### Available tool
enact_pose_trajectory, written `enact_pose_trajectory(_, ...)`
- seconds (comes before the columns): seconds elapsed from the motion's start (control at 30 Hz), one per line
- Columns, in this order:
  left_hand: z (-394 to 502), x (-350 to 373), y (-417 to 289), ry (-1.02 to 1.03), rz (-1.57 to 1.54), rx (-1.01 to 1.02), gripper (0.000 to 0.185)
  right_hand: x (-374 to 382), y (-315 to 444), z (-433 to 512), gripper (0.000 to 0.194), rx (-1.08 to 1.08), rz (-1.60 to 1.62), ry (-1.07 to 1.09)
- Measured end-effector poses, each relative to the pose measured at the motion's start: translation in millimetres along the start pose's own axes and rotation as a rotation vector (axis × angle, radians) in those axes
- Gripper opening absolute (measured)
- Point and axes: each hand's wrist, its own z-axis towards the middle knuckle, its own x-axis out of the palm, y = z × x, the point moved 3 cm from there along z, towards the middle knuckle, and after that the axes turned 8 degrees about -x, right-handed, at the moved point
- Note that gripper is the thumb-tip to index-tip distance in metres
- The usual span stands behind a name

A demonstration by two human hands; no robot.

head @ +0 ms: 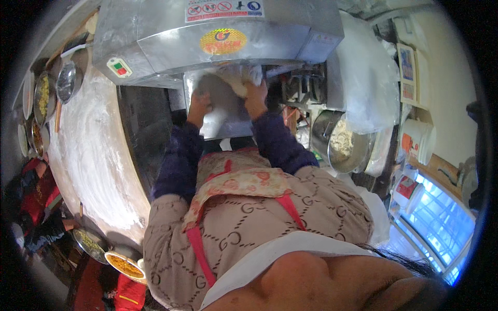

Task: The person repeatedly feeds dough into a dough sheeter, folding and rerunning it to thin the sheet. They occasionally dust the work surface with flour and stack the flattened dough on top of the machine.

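A stainless-steel dough machine, apparently a dough roller, stands before me. Under its hood a smooth metal tray slopes towards my body. Pale dough lies at the top of this tray, beneath the hood's lower lip, and its far end is hidden. My right hand grips the dough's right edge. On the tray's left side is my left hand, blurred; whether its fingers hold anything does not show.
A floured worktable runs along the left, with bowls of chopped filling on its far side. Right of me stands a steel pot containing pale dough or flour. The machine's red-and-green switch is at the hood's left.
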Motion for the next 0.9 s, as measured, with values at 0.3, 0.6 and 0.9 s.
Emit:
enact_pose_trajectory(0.3, 47, 5, 20, -0.474, -0.343, 0.001, 0.087, -134, -27, -88, 0.054, 0.271, -0.229, 0.170)
enact_pose_trajectory(0.6, -109, 35, 52, -0.716, 0.391, 0.001, 0.056, -143, 18, -94, 0.066, -0.196, -0.772, 0.878)
enact_pose_trajectory(0.9, -81, 71, 13, -0.437, 1.956, 0.632, 0.070, -54, 36, -63, 0.067, -0.777, -1.573, 0.846)
